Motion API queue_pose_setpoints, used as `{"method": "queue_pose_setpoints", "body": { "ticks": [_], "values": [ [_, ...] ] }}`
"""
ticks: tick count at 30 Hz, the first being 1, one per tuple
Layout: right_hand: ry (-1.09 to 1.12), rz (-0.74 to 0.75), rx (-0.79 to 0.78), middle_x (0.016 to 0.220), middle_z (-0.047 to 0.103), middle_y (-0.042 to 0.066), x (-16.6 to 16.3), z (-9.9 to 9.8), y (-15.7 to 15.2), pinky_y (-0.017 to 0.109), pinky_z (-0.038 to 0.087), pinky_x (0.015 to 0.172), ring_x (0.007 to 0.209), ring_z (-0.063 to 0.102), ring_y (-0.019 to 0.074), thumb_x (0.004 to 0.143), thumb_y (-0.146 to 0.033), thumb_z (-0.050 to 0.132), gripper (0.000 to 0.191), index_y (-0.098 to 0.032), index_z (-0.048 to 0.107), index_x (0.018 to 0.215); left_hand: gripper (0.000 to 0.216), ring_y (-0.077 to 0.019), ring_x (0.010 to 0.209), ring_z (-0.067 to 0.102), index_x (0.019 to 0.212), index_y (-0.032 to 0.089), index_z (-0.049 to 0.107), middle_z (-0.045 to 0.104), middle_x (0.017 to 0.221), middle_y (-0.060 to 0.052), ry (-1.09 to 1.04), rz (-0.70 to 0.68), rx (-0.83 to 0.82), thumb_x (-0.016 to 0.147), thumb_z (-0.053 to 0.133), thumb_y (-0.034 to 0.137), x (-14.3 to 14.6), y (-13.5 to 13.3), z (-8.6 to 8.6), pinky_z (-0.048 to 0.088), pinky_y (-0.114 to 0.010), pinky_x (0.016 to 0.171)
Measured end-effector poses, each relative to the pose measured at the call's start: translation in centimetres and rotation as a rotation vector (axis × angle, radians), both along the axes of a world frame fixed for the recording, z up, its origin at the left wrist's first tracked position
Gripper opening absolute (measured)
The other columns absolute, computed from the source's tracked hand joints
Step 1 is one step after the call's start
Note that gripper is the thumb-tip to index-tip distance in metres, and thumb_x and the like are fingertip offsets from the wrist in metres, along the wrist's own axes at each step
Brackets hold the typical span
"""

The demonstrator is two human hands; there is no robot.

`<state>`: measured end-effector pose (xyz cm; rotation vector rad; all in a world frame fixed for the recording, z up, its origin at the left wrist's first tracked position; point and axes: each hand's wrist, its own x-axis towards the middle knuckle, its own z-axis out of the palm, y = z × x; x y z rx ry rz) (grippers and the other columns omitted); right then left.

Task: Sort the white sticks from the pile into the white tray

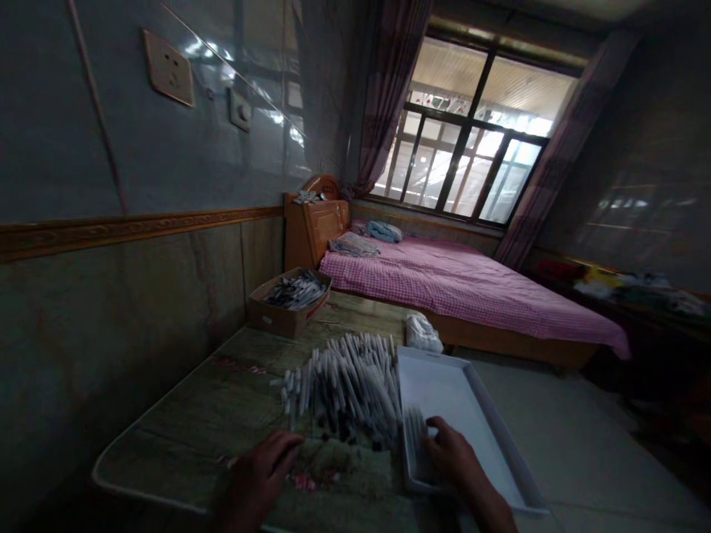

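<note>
A big heap of white pens with dark caps [347, 385] lies on the green patterned table [233, 403]. My left hand [261, 470] rests palm down on the table just in front of the heap, fingers together and stretched toward it. My right hand [449, 455] reaches into the near left corner of a white tray [461, 400], fingers curled beside a few blurred pens [415, 433] lying in the tray. Whether those fingers grip any pen is unclear.
A cardboard box [289, 303] filled with more pens stands at the table's far left by the tiled wall. A crumpled plastic bag [423, 333] lies behind the tray. Beyond are a pink-checked bed [461, 285] and a window.
</note>
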<state>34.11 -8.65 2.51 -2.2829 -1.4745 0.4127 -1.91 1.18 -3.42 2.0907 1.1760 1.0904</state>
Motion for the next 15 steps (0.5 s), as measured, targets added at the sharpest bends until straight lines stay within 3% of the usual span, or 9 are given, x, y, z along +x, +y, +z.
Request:
{"method": "queue_pose_setpoints", "body": {
  "ticks": [3, 5, 8, 12, 15],
  "values": [
    [-0.028, -0.057, 0.118, 0.082, 0.074, 0.005, -0.3, 0.1, -0.4, 0.027, 0.049, 0.065, 0.075, 0.07, 0.021, 0.084, -0.038, 0.046, 0.038, -0.021, 0.064, 0.113, 0.021, -0.0205, 0.085, 0.075, 0.092, 0.029, 0.075, 0.079, 0.091, -0.002, -0.044, 0.007, -0.01, 0.087, 0.057, 0.039, 0.1, -0.3, 0.4, 0.059, -0.027, 0.076],
    [0.017, -0.063, 0.24, 0.092, 0.075, 0.006, -1.2, 0.2, -0.9, 0.028, 0.052, 0.066, 0.08, 0.072, 0.0217, 0.086, -0.044, 0.044, 0.041, -0.024, 0.064, 0.115, 0.02, -0.0209, 0.085, 0.074, 0.091, 0.028, 0.076, 0.079, 0.09, -0.003, -0.095, 0.042, -0.016, 0.086, 0.058, 0.036, 0.2, -0.4, 0.7, 0.059, -0.028, 0.077],
    [0.15, 0.106, 0.384, 0.109, 0.074, 0.006, -4.3, 0.0, -1.4, 0.025, 0.055, 0.076, 0.094, 0.071, 0.0213, 0.089, -0.047, 0.045, 0.04, -0.025, 0.065, 0.116, 0.02, -0.0215, 0.085, 0.074, 0.091, 0.026, 0.076, 0.079, 0.089, -0.004, -0.191, 0.132, -0.046, 0.083, 0.059, 0.033, 0.1, -0.6, 0.9, 0.059, -0.029, 0.078],
    [0.2, 0.302, 0.366, 0.107, 0.074, 0.005, -9.8, -1.5, -0.8, 0.024, 0.055, 0.077, 0.093, 0.071, 0.0195, 0.091, -0.038, 0.047, 0.031, -0.026, 0.068, 0.11, 0.023, -0.0206, 0.073, 0.073, 0.09, 0.024, 0.075, 0.078, 0.085, -0.004, -0.303, 0.21, -0.165, 0.083, 0.056, 0.035, 0.0, -0.6, 1.1, 0.058, -0.028, 0.068],
    [0.142, 0.3, 0.313, 0.106, 0.073, 0.006, -13.2, -2.1, 0.6, 0.023, 0.053, 0.077, 0.091, 0.071, 0.0187, 0.09, -0.03, 0.046, 0.031, -0.024, 0.069, 0.11, 0.023, -0.0216, 0.073, 0.073, 0.088, 0.023, 0.074, 0.078, 0.083, -0.004, -0.306, 0.208, -0.214, 0.081, 0.056, 0.035, 0.1, -0.7, 1.5, 0.058, -0.029, 0.067]
  ]
}}
